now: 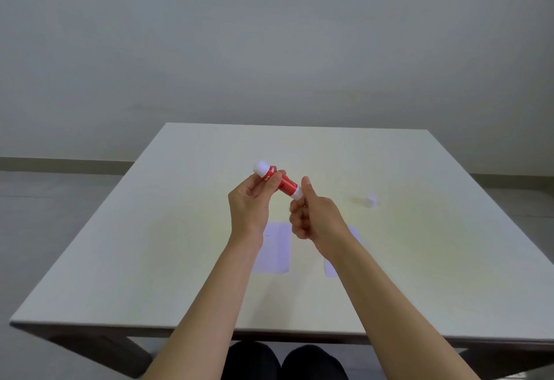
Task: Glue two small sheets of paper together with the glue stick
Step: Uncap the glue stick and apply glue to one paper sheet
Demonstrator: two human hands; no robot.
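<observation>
A red glue stick (283, 183) with white ends is held in the air above the middle of the table, tilted down to the right. My left hand (251, 203) grips its upper red body. My right hand (311, 212) pinches its lower white end, thumb up. The upper end shows bare white glue. Two small white paper sheets lie flat side by side below my hands: the left sheet (274, 251) is partly under my left wrist, and the right sheet (331, 268) is mostly hidden by my right forearm. A small white cap (371, 200) lies on the table to the right.
The pale square table (150, 245) stands before a plain wall. My dark-clothed knees (284, 361) show under its near edge. Grey floor lies to the left and right.
</observation>
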